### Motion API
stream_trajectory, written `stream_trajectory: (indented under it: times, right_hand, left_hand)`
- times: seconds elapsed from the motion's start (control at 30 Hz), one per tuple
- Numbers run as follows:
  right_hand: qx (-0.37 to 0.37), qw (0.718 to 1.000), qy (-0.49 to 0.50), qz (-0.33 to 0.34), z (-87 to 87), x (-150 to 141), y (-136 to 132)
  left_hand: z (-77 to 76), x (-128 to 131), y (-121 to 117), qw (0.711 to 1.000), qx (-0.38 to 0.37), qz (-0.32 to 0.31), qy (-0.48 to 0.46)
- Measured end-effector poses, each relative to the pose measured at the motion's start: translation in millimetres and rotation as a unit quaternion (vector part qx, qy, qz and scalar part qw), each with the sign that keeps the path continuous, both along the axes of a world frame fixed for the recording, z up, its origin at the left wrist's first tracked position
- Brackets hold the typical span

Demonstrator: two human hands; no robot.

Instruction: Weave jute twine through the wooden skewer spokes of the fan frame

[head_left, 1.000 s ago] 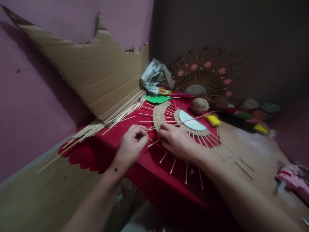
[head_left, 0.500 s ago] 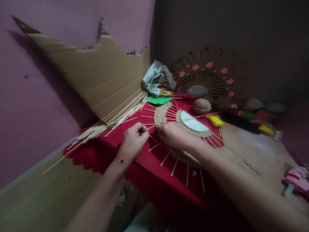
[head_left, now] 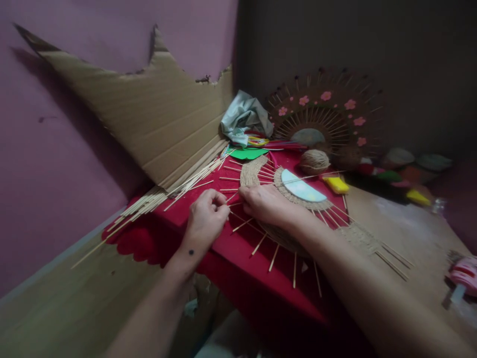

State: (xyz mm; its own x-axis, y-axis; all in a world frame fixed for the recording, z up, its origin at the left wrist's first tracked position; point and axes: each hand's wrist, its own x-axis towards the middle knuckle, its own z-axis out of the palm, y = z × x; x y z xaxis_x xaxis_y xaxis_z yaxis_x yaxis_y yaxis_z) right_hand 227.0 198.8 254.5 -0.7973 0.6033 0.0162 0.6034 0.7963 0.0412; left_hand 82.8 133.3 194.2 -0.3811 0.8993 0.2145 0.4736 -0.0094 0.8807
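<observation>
A half-round fan of thin wooden sticks lies on the red cloth, with a pale blue half-disc [head_left: 303, 188] at its centre and a band of woven twine [head_left: 250, 174] around its sticks. My left hand [head_left: 207, 215] is closed in a pinch at the stick ends on the left side, with a thin strand of twine at its fingertips. Beside it my right hand [head_left: 263, 203] bends over the woven band, its fingers closed on the twine and covering part of the weave. A strand stretches behind the right hand towards the twine ball [head_left: 315, 162].
Loose sticks [head_left: 194, 181] lie along a torn cardboard sheet [head_left: 167, 114] leaning on the wall. Behind stand a crumpled cloth [head_left: 246, 119] and a finished-looking fan with pink flowers [head_left: 326, 96]. A yellow packet [head_left: 336, 185] and a pink object [head_left: 464, 272] are on the right.
The view has shifted slightly, so the fan and things at the right appear farther right. Both hands keep nearly the same pinched pose at the weave.
</observation>
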Motion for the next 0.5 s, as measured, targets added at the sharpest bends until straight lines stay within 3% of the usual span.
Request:
stream_trajectory:
  times: [0.27,0.5]
  right_hand:
    - [-0.022,1.000,0.009,-0.002,4.2,3,0]
    - [-0.023,1.000,0.006,-0.004,6.4,3,0]
  left_hand:
    - [13.6,5,-3,0.987,-0.053,-0.047,-0.142]
    - [17.1,6,-2,0.981,-0.063,-0.046,-0.179]
